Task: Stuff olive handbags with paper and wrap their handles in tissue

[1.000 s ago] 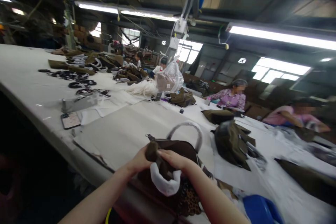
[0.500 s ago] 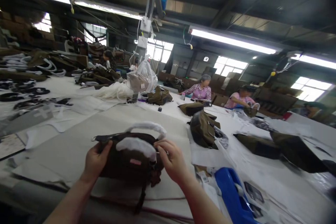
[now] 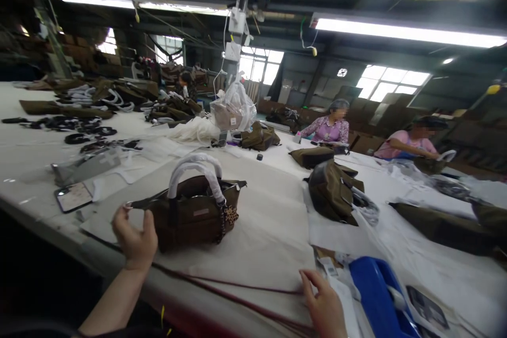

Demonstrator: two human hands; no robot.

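Note:
A dark brown handbag (image 3: 186,224) stands upright on the pale sheet covering the table. White wrapping covers its two arched handles (image 3: 198,169), and a leopard-print star charm (image 3: 230,215) hangs at its right side. My left hand (image 3: 137,237) is at the bag's left end, thumb and fingers apart, the fingertips at its pointed top corner. Away to the right, near the front of the table, my right hand (image 3: 322,298) hovers with slightly bent, parted fingers and nothing visible in them. A blue tape dispenser (image 3: 374,290) lies just beyond it.
More brown bags (image 3: 330,190) lie to the right. At left are a phone (image 3: 74,196), dark straps (image 3: 71,124) and piled bag parts. A plastic-wrapped bundle (image 3: 233,108) hangs by the central post. Two people sit across the table. Cords run along the front edge.
My right hand has left the bag and moved right and down. The bag now sits more upright with its charm showing, and my left hand has shifted to its left end. The view has turned.

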